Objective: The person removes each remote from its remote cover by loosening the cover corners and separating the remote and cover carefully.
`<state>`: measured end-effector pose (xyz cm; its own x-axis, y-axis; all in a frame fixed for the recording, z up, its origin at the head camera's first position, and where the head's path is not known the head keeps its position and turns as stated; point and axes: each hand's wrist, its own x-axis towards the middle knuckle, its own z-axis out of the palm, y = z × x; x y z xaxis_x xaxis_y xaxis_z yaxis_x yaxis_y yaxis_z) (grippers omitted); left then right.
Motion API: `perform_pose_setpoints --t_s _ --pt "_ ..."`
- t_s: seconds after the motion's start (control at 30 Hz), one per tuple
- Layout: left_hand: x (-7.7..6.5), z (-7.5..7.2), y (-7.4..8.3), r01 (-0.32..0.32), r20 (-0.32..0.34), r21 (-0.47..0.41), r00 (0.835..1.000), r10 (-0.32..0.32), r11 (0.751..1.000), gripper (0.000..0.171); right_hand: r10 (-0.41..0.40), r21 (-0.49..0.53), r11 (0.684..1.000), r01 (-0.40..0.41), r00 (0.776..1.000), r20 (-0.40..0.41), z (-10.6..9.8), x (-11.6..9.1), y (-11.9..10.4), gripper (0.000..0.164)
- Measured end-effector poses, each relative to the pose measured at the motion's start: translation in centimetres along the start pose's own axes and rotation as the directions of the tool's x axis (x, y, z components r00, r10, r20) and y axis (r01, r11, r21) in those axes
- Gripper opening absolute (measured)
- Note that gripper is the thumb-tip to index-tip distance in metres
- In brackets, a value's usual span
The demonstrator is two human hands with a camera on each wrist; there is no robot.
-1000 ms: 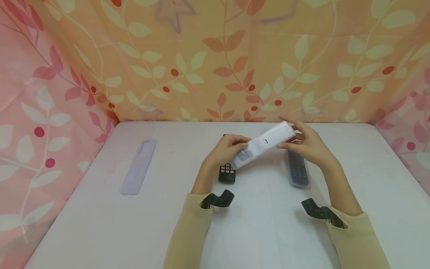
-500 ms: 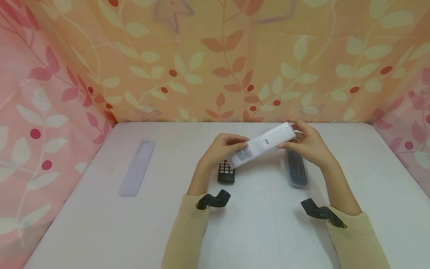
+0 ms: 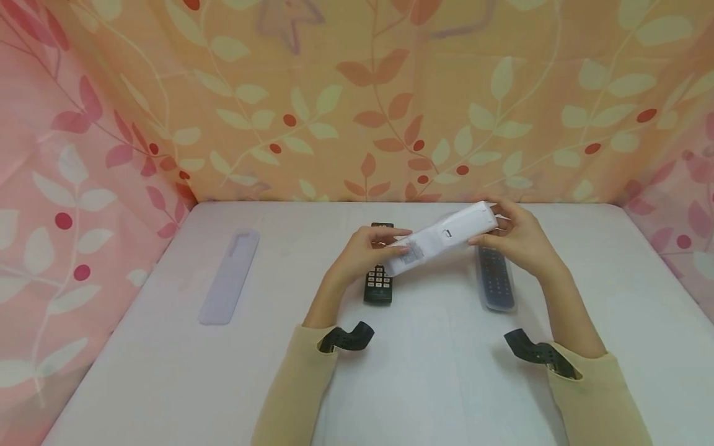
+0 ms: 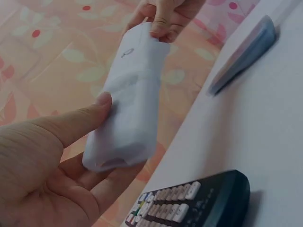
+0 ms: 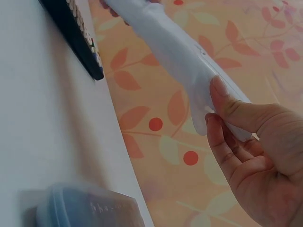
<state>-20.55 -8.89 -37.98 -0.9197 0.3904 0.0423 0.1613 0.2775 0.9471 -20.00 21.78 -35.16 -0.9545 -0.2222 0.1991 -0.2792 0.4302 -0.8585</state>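
A white remote control (image 3: pixel 448 233) is held tilted above the table, back side up, its right end higher. A translucent sleeve (image 5: pixel 199 123) wraps much of it, with a loose edge near the right hand. My left hand (image 3: pixel 361 251) holds the lower end, thumb on the back and fingers underneath. With thumb and fingers, my right hand (image 3: pixel 515 238) pinches the upper end. A black remote control (image 3: pixel 379 288) lies on the table below the left hand, partly hidden by it. Under the right hand lies a dark blue covered remote control (image 3: pixel 496 282).
A flat translucent, pale lilac sleeve (image 3: pixel 230 279) lies on the left of the white table (image 3: pixel 150 371). Patterned cloth (image 3: pixel 312 93) hangs behind and at both sides of the table. Black wrist mounts (image 3: pixel 347 337) stick out of both sleeves.
My left hand shifts slightly left and its forearm swings left, showing more of the black remote control. The white remote control and right hand move slightly right. Both hands keep their hold.
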Motion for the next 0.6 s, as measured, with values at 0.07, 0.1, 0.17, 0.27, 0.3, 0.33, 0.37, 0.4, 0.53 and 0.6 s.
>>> perform_pose_setpoints --t_s 0.07,0.1,0.17,0.27,0.3,0.33,0.37,0.4,0.53,0.6 --pt "-0.1 0.0 -0.2 0.010 0.000 0.003 1.000 -0.010 1.000 0.040 0.010 0.004 1.000 -0.010 1.000 -0.007 -0.2 0.0 0.1 0.079" --pt "-0.2 0.0 -0.3 0.014 -0.001 0.004 1.000 -0.014 1.000 0.040 0.013 0.008 1.000 -0.013 1.000 -0.008 -0.2 0.0 0.1 0.079" --pt "-0.3 0.0 -0.5 0.016 -0.004 -0.009 1.000 -0.016 1.000 0.039 0.020 0.017 1.000 -0.020 1.000 -0.009 -0.3 -0.1 0.1 0.080" --pt "-0.5 -0.2 -0.7 0.010 -0.003 -0.051 1.000 -0.010 0.999 0.038 0.021 0.017 1.000 -0.020 1.000 -0.014 -0.3 -0.1 0.1 0.079" --pt "-0.5 -0.3 -0.7 0.011 -0.002 -0.067 1.000 -0.011 0.998 0.039 0.019 0.019 1.000 -0.019 1.000 -0.015 -0.4 -0.1 0.1 0.079" --pt "-0.6 -0.4 -0.8 0.013 0.001 -0.093 1.000 -0.013 0.996 0.039 0.018 0.022 1.000 -0.018 1.000 -0.015 -0.4 -0.1 0.1 0.079" --pt "-0.6 -0.5 -0.8 0.017 0.003 -0.121 1.000 -0.017 0.993 0.041 0.017 0.025 1.000 -0.017 1.000 -0.015 -0.4 -0.1 0.1 0.079" --pt "-0.7 -0.6 -0.9 0.020 0.003 -0.141 1.000 -0.020 0.990 0.042 0.016 0.025 1.000 -0.016 1.000 -0.014 -0.5 -0.1 0.1 0.078" --pt "-0.9 -1.0 -1.0 0.035 -0.022 -0.197 0.999 -0.040 0.980 0.042 0.016 0.047 0.999 -0.016 1.000 -0.001 -0.6 -0.1 0.1 0.075" --pt "-0.9 -1.0 -1.0 0.030 -0.040 -0.196 0.998 -0.039 0.980 0.041 0.011 0.058 0.998 -0.012 1.000 0.006 -0.7 -0.1 0.2 0.072"
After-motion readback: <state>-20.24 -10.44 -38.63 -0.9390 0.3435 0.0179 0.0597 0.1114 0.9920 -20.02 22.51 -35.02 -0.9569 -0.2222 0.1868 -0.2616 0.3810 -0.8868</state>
